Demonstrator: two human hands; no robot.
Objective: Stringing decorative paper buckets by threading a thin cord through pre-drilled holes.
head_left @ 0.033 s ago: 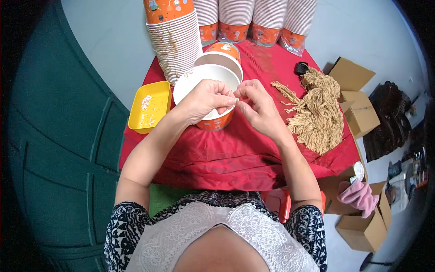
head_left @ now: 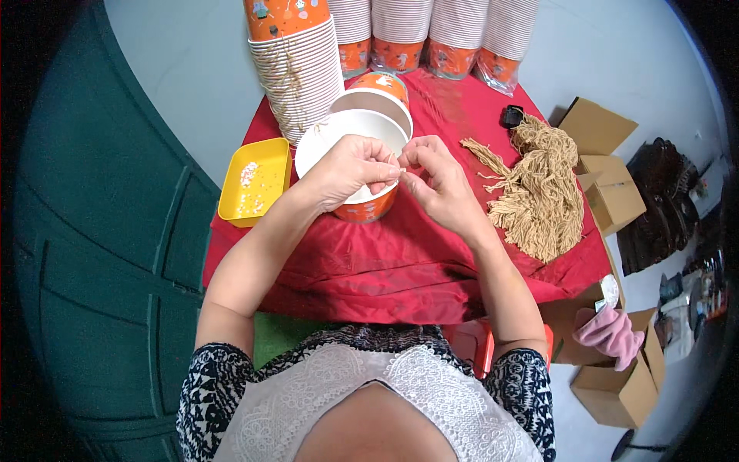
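Observation:
Over the near rim of an orange-and-white paper bucket (head_left: 368, 209), my left hand (head_left: 359, 171) and my right hand (head_left: 437, 181) meet, fingertips almost touching. Both are closed in a pinch on a thin, pale string (head_left: 400, 169), mostly hidden by the fingers. The bucket stands upright, its white inside facing up. Right behind it another paper bucket (head_left: 385, 98) lies tilted, its mouth toward me. To the left, a yellow tray (head_left: 286, 165) holds small white and reddish bits. A large bundle of tan string (head_left: 543, 196) is spread on the right of the table.
A tall stack of paper buckets (head_left: 296, 77) rises at the back left; wrapped stacks (head_left: 400, 23) line the wall. A black object (head_left: 511, 116) sits by the string bundle. Red cloth (head_left: 369, 285) covers the table. Cardboard boxes (head_left: 616, 196) stand to the right, a green door (head_left: 100, 231) left.

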